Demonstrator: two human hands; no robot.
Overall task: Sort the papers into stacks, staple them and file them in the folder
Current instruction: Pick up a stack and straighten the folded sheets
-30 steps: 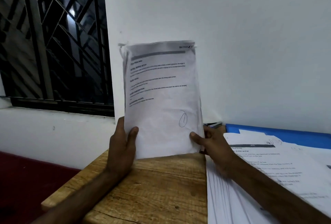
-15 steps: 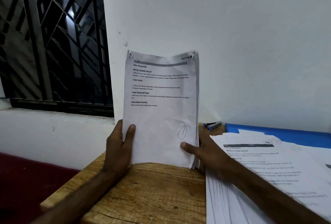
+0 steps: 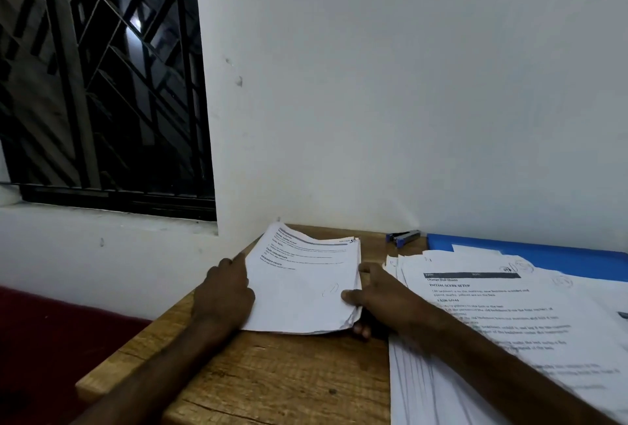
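A thin stack of white printed papers [image 3: 302,288] is laid on the far left part of the brown wooden table [image 3: 272,380], its right edge pinched by the right hand [image 3: 384,299], thumb on top, fingers beneath. The left hand [image 3: 226,295] is pressed, fingers straight, against the stack's left edge, the two hands set apart by the stack. On the table's right side a fanned pile of printed sheets [image 3: 509,322] is spread; a blue-grey stapler [image 3: 404,237] and a flat blue plastic folder [image 3: 543,254] are seen at its far edge

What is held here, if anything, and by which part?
The small paper stack: right hand pinches its right edge, left hand touches its left edge.
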